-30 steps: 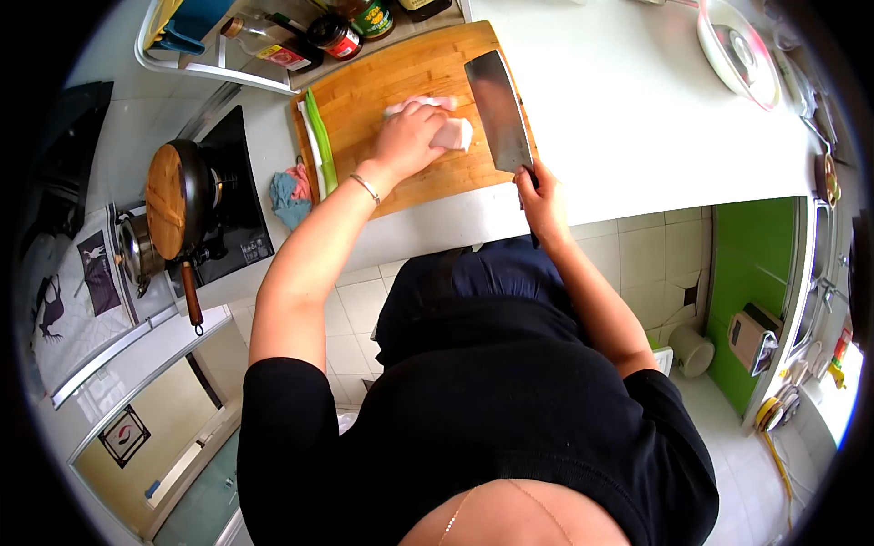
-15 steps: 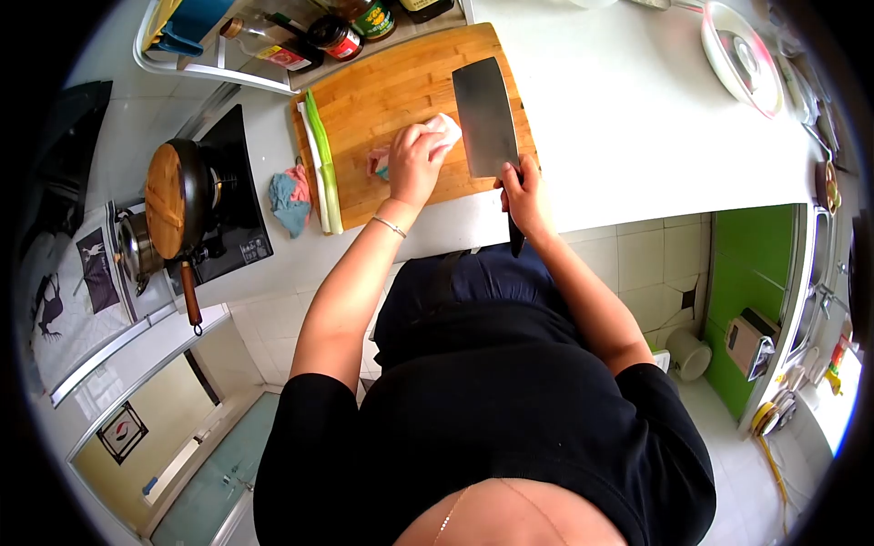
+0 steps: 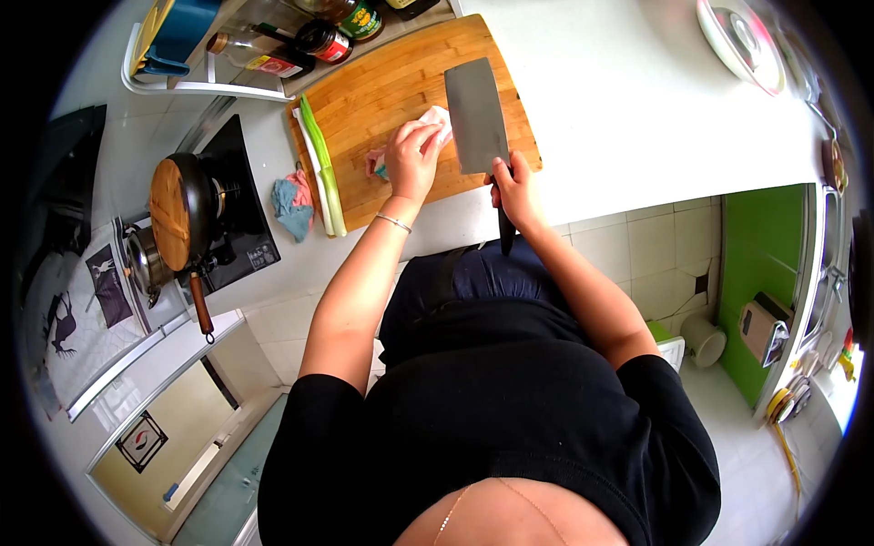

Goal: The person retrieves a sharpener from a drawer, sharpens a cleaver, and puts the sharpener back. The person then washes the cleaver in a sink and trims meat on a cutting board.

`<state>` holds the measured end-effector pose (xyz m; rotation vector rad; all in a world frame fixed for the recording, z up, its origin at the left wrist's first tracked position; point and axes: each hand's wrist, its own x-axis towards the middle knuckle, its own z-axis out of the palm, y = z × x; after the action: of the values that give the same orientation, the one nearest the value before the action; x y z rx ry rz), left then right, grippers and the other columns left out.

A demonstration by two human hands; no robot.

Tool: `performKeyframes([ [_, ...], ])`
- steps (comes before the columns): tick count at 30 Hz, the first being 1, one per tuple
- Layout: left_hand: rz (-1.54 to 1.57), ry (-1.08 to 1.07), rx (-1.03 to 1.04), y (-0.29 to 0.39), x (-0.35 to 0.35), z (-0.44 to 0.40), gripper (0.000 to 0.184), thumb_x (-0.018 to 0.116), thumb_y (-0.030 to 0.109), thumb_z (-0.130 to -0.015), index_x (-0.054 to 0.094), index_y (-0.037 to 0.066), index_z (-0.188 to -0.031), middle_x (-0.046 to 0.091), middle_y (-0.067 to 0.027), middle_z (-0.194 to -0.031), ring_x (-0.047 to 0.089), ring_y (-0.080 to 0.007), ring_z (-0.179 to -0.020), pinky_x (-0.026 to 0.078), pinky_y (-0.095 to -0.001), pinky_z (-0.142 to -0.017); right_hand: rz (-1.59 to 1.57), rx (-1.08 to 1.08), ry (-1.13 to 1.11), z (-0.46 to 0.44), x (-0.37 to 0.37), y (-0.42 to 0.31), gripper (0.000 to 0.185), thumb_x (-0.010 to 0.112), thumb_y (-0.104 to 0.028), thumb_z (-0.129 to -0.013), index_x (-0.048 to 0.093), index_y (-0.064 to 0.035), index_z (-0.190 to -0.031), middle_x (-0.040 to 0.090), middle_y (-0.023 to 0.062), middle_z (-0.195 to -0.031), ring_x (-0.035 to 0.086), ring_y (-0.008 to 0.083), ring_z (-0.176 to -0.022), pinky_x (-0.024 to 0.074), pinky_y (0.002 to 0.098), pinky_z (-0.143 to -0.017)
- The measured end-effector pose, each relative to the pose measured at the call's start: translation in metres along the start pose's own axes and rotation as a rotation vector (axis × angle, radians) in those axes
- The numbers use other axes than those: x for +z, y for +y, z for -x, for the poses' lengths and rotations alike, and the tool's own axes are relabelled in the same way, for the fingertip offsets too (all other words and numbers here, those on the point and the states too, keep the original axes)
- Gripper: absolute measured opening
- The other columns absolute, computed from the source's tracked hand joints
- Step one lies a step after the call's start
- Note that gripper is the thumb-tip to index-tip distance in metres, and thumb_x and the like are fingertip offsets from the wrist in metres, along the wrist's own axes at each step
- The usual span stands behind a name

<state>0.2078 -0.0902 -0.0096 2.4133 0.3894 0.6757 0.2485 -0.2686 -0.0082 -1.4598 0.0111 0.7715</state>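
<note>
My right hand (image 3: 516, 194) grips the black handle of a cleaver (image 3: 476, 118). Its broad grey blade stands over the right part of the wooden cutting board (image 3: 382, 77), its flat face toward me. To the left of the blade, my left hand (image 3: 411, 162) has its fingers closed on a soft pinkish-white piece (image 3: 438, 118); whether this is meat or a wipe I cannot tell. Partly behind that hand lies a small pink and teal thing (image 3: 375, 164) on the board. A green and white leek stalk (image 3: 320, 164) rests along the board's left edge.
Left of the board lies a crumpled blue and pink cloth (image 3: 292, 207). Beyond it, a wooden-lidded pan (image 3: 173, 214) sits on the black stove (image 3: 246, 209). Bottles and jars (image 3: 323, 41) stand on a shelf behind the board. A white bowl (image 3: 742, 41) is at the far right.
The whole view has shifted slightly with my head. The cleaver and both hands keep nearly the same places over the board, with the same holds.
</note>
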Motion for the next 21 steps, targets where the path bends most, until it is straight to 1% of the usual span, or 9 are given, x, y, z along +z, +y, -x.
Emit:
performKeyframes([
  [6, -0.008, -0.013, 0.009, -0.003, 0.001, -0.001, 0.009, 0.067, 0.010, -0.074, 0.067, 0.007, -0.083, 0.062, -0.0079, -0.085, 0.058, -0.0275, -0.081, 0.047, -0.0365, -0.074, -0.032, 0.014, -0.012, 0.000, 0.002, 0.001, 0.016, 0.044, -0.017, -0.095, 0.045, -0.0028, -0.088, 0.055, 0.0060, -0.064, 0.046, 0.0093, -0.042, 0.0394, 0.0245, -0.039],
  [9, 0.038, -0.046, -0.049, -0.004, 0.001, -0.004, 0.007, 0.067, 0.010, -0.074, 0.066, 0.006, -0.080, 0.061, -0.0076, -0.081, 0.058, -0.0269, -0.079, 0.046, -0.0358, -0.072, -0.044, 0.014, -0.006, -0.002, 0.003, 0.001, 0.017, 0.044, -0.017, -0.095, 0.045, -0.0026, -0.087, 0.055, 0.0061, -0.064, 0.047, 0.0095, -0.042, 0.0394, 0.0247, -0.039],
  [11, 0.082, -0.114, -0.123, -0.002, 0.000, -0.008, 0.005, 0.067, 0.009, -0.074, 0.064, 0.005, -0.076, 0.060, -0.0075, -0.077, 0.057, -0.0261, -0.075, 0.045, -0.0354, -0.069, -0.051, 0.016, -0.009, -0.003, 0.004, -0.001, 0.017, 0.045, -0.017, -0.095, 0.044, -0.0026, -0.086, 0.055, 0.0061, -0.064, 0.047, 0.0097, -0.042, 0.0393, 0.0247, -0.039],
  [15, 0.059, -0.094, -0.093, -0.003, 0.002, -0.010, 0.007, 0.067, 0.009, -0.073, 0.062, 0.004, -0.073, 0.059, -0.0075, -0.073, 0.056, -0.0246, -0.070, 0.045, -0.0349, -0.065, -0.036, 0.017, 0.006, -0.009, 0.005, 0.000, 0.017, 0.045, -0.017, -0.094, 0.044, -0.0026, -0.086, 0.055, 0.0060, -0.064, 0.047, 0.0098, -0.042, 0.0391, 0.0248, -0.039],
  [17, 0.060, -0.139, -0.166, -0.002, 0.001, -0.014, 0.007, 0.067, 0.008, -0.073, 0.062, 0.004, -0.073, 0.059, -0.0079, -0.072, 0.055, -0.0231, -0.067, 0.045, -0.0341, -0.063, -0.050, 0.018, -0.003, -0.012, 0.005, 0.001, 0.018, 0.045, -0.017, -0.094, 0.044, -0.0025, -0.085, 0.054, 0.0061, -0.064, 0.046, 0.0097, -0.042, 0.0391, 0.0250, -0.039],
  [21, 0.115, -0.138, -0.190, -0.007, 0.003, -0.018, 0.007, 0.067, 0.008, -0.073, 0.062, 0.003, -0.074, 0.059, -0.0081, -0.072, 0.055, -0.0222, -0.066, 0.045, -0.0333, -0.062, -0.021, 0.020, -0.025, -0.005, 0.004, -0.003, 0.018, 0.045, -0.018, -0.094, 0.044, -0.0024, -0.084, 0.054, 0.0061, -0.063, 0.046, 0.0097, -0.042, 0.0390, 0.0251, -0.039],
])
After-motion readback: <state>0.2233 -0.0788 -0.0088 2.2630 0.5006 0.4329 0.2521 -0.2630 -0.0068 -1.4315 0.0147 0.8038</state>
